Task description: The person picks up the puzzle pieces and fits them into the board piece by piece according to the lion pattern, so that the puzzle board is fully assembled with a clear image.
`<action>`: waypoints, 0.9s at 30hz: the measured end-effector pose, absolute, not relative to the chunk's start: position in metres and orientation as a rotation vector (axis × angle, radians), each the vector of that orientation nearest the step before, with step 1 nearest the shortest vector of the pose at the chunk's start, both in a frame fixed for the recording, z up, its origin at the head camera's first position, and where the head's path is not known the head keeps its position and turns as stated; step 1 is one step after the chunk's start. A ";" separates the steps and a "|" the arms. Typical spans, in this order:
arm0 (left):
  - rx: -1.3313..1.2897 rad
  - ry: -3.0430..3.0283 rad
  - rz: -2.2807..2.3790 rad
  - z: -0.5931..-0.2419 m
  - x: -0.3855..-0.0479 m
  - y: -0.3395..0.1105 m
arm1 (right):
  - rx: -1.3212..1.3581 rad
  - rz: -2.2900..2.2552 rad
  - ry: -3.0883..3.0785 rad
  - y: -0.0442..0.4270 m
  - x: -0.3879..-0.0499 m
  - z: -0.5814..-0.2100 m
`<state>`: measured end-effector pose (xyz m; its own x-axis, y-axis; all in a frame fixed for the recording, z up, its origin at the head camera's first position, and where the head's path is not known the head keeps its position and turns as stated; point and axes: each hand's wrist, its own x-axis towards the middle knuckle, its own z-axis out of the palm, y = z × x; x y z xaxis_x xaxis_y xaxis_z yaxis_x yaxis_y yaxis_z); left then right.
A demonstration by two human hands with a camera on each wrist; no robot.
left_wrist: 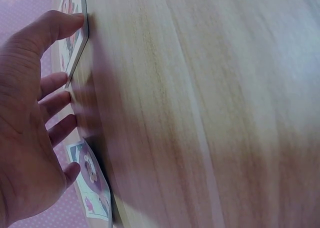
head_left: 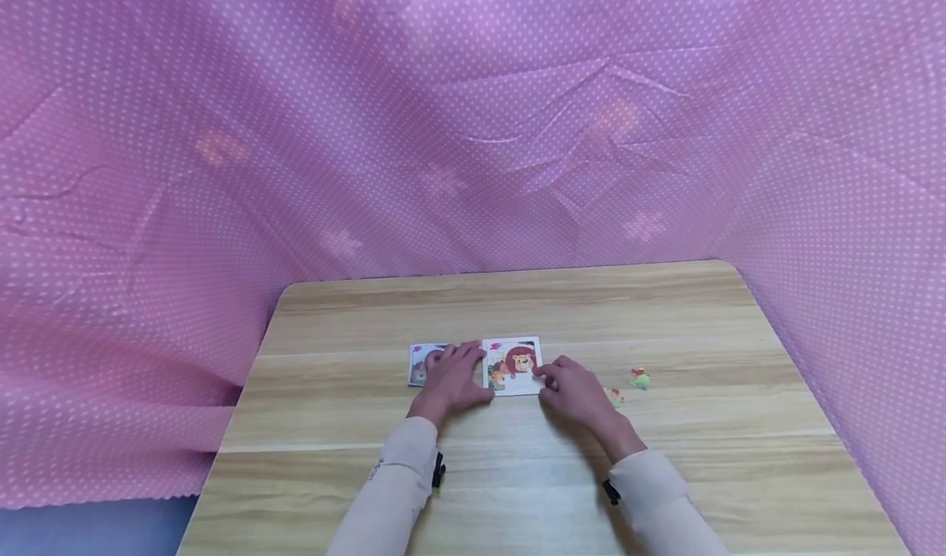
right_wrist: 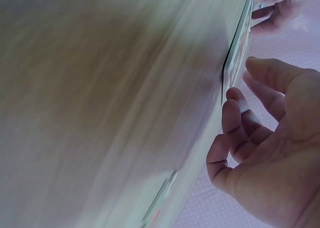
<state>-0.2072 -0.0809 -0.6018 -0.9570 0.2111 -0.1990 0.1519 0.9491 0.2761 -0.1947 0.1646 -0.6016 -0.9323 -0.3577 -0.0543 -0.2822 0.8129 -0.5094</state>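
Note:
A white-framed jigsaw puzzle (head_left: 520, 387) with a lion picture lies flat on the table in the head view. My left hand (head_left: 452, 379) is at its left side, fingers spread, with the thumb near the lower left corner. Partly under that hand is a picture card (head_left: 417, 367) with a grey animal. At the puzzle's right edge, my right hand (head_left: 578, 392) reaches in with index finger and thumb at the board; its other fingers are bent. No piece shows between its fingertips in the right wrist view. Just right of this hand lie a loose puzzle piece (head_left: 614, 396) and a green-and-red piece (head_left: 640, 379).
The wooden table (head_left: 355, 318) has rounded back corners. A pink dotted cloth (head_left: 473, 170) hangs behind it and along both sides. Each wrist carries a small black device (head_left: 438, 470) at the sleeve cuff.

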 end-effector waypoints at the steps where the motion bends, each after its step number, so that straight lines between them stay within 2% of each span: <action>1: 0.271 2.875 0.386 -0.602 -0.207 -0.081 | -0.504 -0.767 2.857 0.167 -0.194 -0.602; 27: 0.273 2.877 0.374 -0.601 -0.212 -0.082 | -0.377 -0.818 2.876 0.219 -0.192 -0.606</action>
